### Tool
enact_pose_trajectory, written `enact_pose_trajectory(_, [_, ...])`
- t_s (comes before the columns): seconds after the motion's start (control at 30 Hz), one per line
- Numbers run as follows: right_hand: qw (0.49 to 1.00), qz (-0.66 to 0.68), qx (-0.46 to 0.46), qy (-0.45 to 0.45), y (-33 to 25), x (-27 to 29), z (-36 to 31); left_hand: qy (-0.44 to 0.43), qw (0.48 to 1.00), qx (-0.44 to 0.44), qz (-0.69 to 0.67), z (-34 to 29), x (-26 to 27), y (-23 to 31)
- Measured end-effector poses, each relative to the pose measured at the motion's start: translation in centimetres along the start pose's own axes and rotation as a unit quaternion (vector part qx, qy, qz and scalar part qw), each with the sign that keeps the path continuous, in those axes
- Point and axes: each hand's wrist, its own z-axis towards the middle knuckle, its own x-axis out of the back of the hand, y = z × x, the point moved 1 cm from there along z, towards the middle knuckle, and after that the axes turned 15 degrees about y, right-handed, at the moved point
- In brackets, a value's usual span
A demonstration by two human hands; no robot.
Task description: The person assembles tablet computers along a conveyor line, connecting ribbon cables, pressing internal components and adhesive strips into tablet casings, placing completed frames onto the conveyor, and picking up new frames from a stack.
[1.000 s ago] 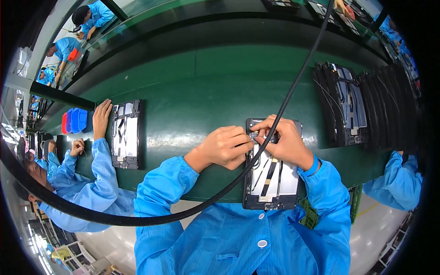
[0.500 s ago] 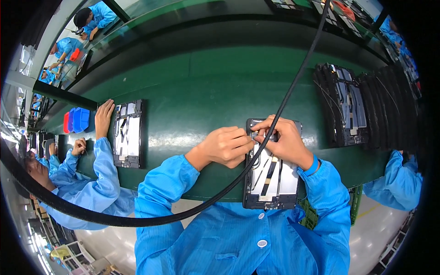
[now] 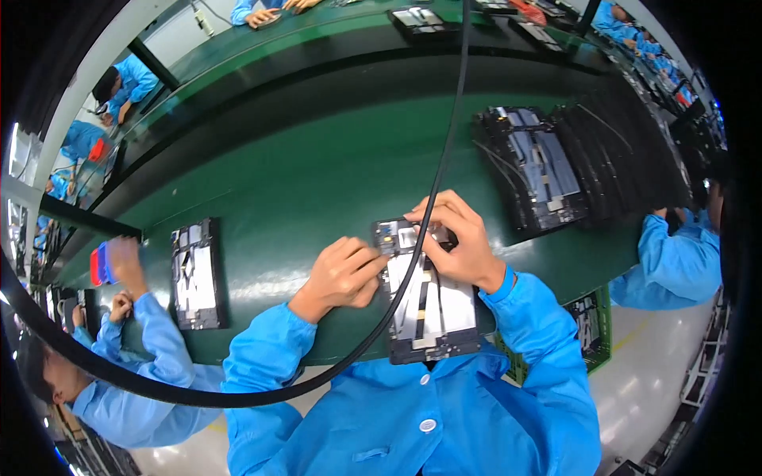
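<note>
An opened tablet (image 3: pixel 458 308) lies in front of me at the table's near edge, its pale battery area, dark ribbon cables and black frame exposed. My left hand (image 3: pixel 340 274) is closed beside the tablet's upper left edge, thumb and forefinger pinched; anything between them is too small to make out. Over the tablet's upper right part is my right hand (image 3: pixel 459 242), fingers bent, with fingertips at the top edge. What its thumb and fingers grip is hidden, partly by a black cable (image 3: pixel 435 190) crossing the view. Small parts show in the tablet's upper left corner.
On the green table (image 3: pixel 317 174), another opened tablet (image 3: pixel 203 278) lies to the left. A row of tablets in black holders (image 3: pixel 548 170) stands at the right. A co-worker's blurred hand (image 3: pixel 127 266) is by blue and red bins (image 3: pixel 101 264). A green crate (image 3: pixel 605 321) sits below the edge.
The view has turned, shifting the tablets. My left hand has drawn away from my right, uncovering the tablet's upper left corner. The left co-worker's hand has moved from the other tablet to the bins.
</note>
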Motion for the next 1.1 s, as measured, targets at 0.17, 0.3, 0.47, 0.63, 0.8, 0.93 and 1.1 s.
enact_pose_trajectory(0.17, [0.949,-0.270,0.132,0.097,-2.0,6.7,-0.6,-0.122,0.980,0.081,-0.131,0.3,0.3,10.2])
enact_pose_trajectory(0.3, [0.864,-0.495,0.056,0.074,-2.7,12.1,-1.2,-0.231,0.972,0.039,-0.034,-1.9,-1.7,14.6])
enact_pose_trajectory(0.47, [0.843,-0.538,0.022,0.010,-1.3,16.3,-2.0,-0.258,0.963,0.076,-0.030,0.6,-2.1,10.9])
enact_pose_trajectory(0.63, [0.813,-0.577,0.077,-0.014,-1.7,17.1,-1.7,-0.188,0.975,0.100,0.065,2.1,-4.1,2.1])
enact_pose_trajectory(0.8, [0.773,-0.634,0.032,0.017,-1.5,18.4,-0.3,-0.073,0.961,0.149,0.223,3.8,-5.1,-9.3])
enact_pose_trajectory(0.93, [0.808,-0.573,0.110,0.083,0.4,20.1,0.0,0.003,0.927,0.215,0.306,2.7,-5.3,-14.4])
enact_pose_trajectory(1.1, [0.787,-0.562,0.236,0.094,-0.9,18.2,-1.9,0.130,0.930,0.218,0.265,2.2,-4.0,-10.1])
